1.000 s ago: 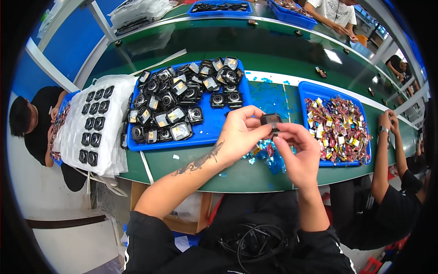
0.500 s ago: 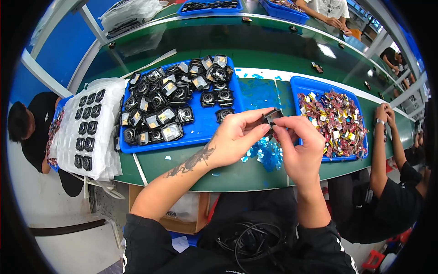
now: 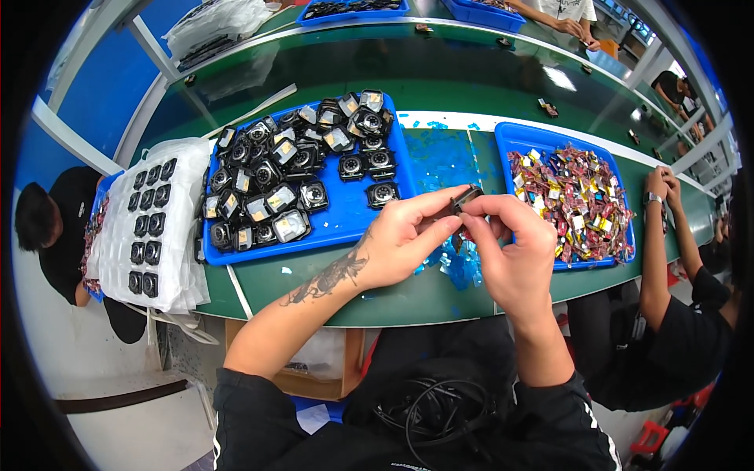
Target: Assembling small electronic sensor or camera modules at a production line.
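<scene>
My left hand (image 3: pixel 404 239) and my right hand (image 3: pixel 514 243) meet above the front of the green bench (image 3: pixel 440 71). Together they pinch a small black square part (image 3: pixel 465 198) between their fingertips. Just below the hands lies a heap of blue film scraps (image 3: pixel 459 263). To the left of my hands stands a blue tray (image 3: pixel 345 224) filled with several black camera-like modules (image 3: pixel 298 169). To the right a second blue tray (image 3: pixel 522 137) holds a heap of small red and yellow parts (image 3: pixel 573 196).
A white foam sheet with rows of black modules (image 3: pixel 149 228) lies at the bench's left end. One person sits at the far left (image 3: pixel 55 228), another at the right with hands on the bench edge (image 3: pixel 660 188). More blue trays (image 3: pixel 349 9) stand at the back.
My hands have stayed together on the small black part, with the fingers shifting slightly on it. The view has tilted a little, so the trays sit lower in it.
</scene>
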`<state>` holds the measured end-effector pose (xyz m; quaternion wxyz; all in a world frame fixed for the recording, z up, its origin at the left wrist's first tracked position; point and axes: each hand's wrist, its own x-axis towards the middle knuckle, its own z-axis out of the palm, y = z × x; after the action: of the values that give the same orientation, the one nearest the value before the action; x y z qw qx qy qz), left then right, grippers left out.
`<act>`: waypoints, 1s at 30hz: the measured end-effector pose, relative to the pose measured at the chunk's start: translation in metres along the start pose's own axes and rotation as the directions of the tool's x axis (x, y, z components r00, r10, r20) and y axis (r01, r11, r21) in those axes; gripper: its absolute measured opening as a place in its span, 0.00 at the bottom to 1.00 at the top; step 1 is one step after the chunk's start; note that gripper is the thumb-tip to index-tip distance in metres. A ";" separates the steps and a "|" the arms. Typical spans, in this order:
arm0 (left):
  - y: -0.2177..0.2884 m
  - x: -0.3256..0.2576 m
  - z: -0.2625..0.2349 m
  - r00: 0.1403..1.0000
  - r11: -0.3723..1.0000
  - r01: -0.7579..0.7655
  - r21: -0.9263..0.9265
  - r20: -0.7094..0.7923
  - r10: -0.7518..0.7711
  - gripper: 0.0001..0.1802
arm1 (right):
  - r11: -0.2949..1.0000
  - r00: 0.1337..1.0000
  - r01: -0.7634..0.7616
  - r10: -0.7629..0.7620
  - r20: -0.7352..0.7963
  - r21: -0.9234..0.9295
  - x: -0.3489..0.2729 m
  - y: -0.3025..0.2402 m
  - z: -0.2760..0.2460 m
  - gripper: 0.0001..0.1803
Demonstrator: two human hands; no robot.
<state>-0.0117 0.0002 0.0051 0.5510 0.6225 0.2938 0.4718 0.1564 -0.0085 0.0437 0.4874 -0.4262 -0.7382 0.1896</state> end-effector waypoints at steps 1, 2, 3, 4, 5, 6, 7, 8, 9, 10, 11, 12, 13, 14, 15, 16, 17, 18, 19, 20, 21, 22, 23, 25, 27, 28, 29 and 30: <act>0.000 0.000 0.000 1.000 1.000 -0.005 0.007 0.002 0.005 0.23 | 1.000 1.000 -0.001 0.001 0.005 -0.010 0.000 0.000 -0.001 0.06; 0.000 0.000 0.000 1.000 1.000 -0.005 0.007 0.003 0.005 0.23 | 1.000 1.000 -0.001 0.001 0.004 -0.011 0.000 0.000 -0.001 0.06; 0.000 0.000 0.001 1.000 1.000 -0.010 0.007 0.006 0.010 0.23 | 1.000 1.000 -0.007 0.008 0.006 -0.009 -0.001 0.000 -0.001 0.06; -0.001 -0.001 0.001 1.000 1.000 -0.014 0.008 0.006 0.014 0.23 | 1.000 1.000 -0.014 0.014 0.009 -0.005 -0.001 0.000 -0.001 0.06; -0.001 -0.001 0.000 1.000 1.000 -0.013 0.008 0.005 0.013 0.23 | 1.000 1.000 -0.015 0.015 0.010 -0.005 -0.001 0.000 -0.002 0.06; 0.000 -0.002 0.000 1.000 0.999 -0.001 0.042 0.007 0.001 0.23 | 0.999 1.000 -0.008 0.009 0.024 -0.039 0.001 -0.001 -0.003 0.06; 0.001 -0.002 0.000 1.000 0.997 0.010 0.074 0.011 -0.010 0.23 | 0.997 0.999 -0.002 0.005 0.036 -0.077 0.001 -0.002 -0.004 0.06; 0.001 -0.002 0.000 1.000 0.997 0.009 0.072 0.013 -0.010 0.23 | 0.997 0.999 -0.003 0.006 0.035 -0.080 0.002 -0.002 -0.005 0.06; 0.001 -0.002 0.000 1.000 0.996 -0.002 0.091 0.015 0.001 0.23 | 0.995 1.000 0.016 -0.014 0.028 -0.099 0.002 -0.002 -0.005 0.06; 0.002 -0.001 0.000 1.000 0.994 -0.013 0.112 0.017 0.011 0.22 | 0.992 0.999 0.035 -0.033 0.020 -0.118 0.003 -0.001 -0.005 0.07; 0.005 -0.001 0.000 1.000 0.994 -0.013 0.111 0.019 0.011 0.22 | 0.992 0.999 0.034 -0.032 0.019 -0.119 0.003 -0.001 -0.006 0.07; 0.010 -0.002 0.000 0.999 0.996 0.029 0.082 0.043 -0.033 0.22 | 0.986 0.998 0.053 -0.055 -0.009 -0.160 0.003 -0.002 -0.009 0.09; 0.014 -0.002 0.001 0.995 0.996 0.071 0.054 0.069 -0.075 0.21 | 0.977 0.996 0.071 -0.080 -0.036 -0.202 0.002 -0.003 -0.010 0.11; 0.013 -0.002 0.001 0.995 0.996 0.071 0.053 0.071 -0.075 0.21 | 0.977 0.996 0.070 -0.079 -0.037 -0.204 0.003 -0.002 -0.010 0.11; 0.010 -0.001 0.001 0.995 0.997 0.070 0.042 0.063 -0.073 0.21 | 0.986 0.995 0.071 -0.081 -0.059 -0.148 0.005 0.001 -0.007 0.13; 0.008 -0.001 0.001 0.996 0.997 0.069 0.031 0.054 -0.071 0.20 | 0.993 0.993 0.075 -0.082 -0.080 -0.090 0.005 0.003 -0.006 0.14; 0.006 -0.001 0.001 0.996 0.997 0.070 0.031 0.055 -0.071 0.20 | 0.993 0.993 0.074 -0.081 -0.081 -0.091 0.004 0.004 -0.005 0.14; 0.004 -0.001 0.002 0.998 0.998 0.058 0.030 0.031 -0.059 0.20 | 0.997 0.999 0.023 -0.025 -0.027 -0.074 0.004 0.005 -0.006 0.13; 0.002 -0.001 0.002 0.999 0.998 0.045 0.031 0.008 -0.046 0.19 | 0.998 0.999 -0.029 0.030 0.026 -0.059 0.003 0.006 -0.005 0.12; 0.003 0.000 0.005 0.999 0.998 0.045 0.032 0.009 -0.045 0.19 | 0.998 0.999 -0.028 0.030 0.025 -0.059 0.002 0.008 -0.005 0.12; 0.004 0.000 0.010 0.998 0.996 0.046 -0.076 -0.034 -0.048 0.19 | 0.981 0.991 -0.133 0.135 -0.006 0.139 0.000 0.009 -0.006 0.10; 0.005 0.000 0.013 0.995 0.982 0.039 -0.185 -0.078 -0.054 0.19 | 0.916 0.971 -0.223 0.240 -0.013 0.333 -0.003 0.010 -0.008 0.08; 0.005 0.001 0.012 0.995 0.982 0.036 -0.186 -0.081 -0.052 0.19 | 0.898 0.970 -0.207 0.239 -0.034 0.388 -0.006 0.010 -0.014 0.05; 0.004 0.003 0.008 0.990 0.984 0.084 -0.159 -0.100 -0.101 0.20 | 0.826 0.936 -0.299 0.350 -0.020 0.477 -0.011 0.012 -0.018 0.06; 0.002 0.004 0.007 0.990 0.978 0.088 -0.188 -0.091 -0.106 0.20 | 0.774 0.911 -0.405 0.388 0.142 0.487 -0.020 0.020 -0.017 0.06; 0.001 0.004 0.007 0.989 0.984 0.059 -0.170 -0.124 -0.081 0.20 | 0.788 0.892 -0.452 0.392 0.223 0.419 -0.019 0.021 -0.017 0.06; 0.001 0.003 0.008 0.986 0.988 0.032 -0.150 -0.156 -0.055 0.20 | 0.789 0.893 -0.450 0.391 0.221 0.419 -0.019 0.019 -0.016 0.06; 0.002 0.003 0.009 0.987 0.988 0.030 -0.149 -0.154 -0.053 0.20 | 0.763 0.882 -0.472 0.406 0.240 0.442 -0.018 0.017 -0.015 0.07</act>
<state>-0.0030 -0.0011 0.0081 0.5799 0.5350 0.3140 0.5282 0.1802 -0.0160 0.0284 0.4714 -0.4369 -0.5753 0.5059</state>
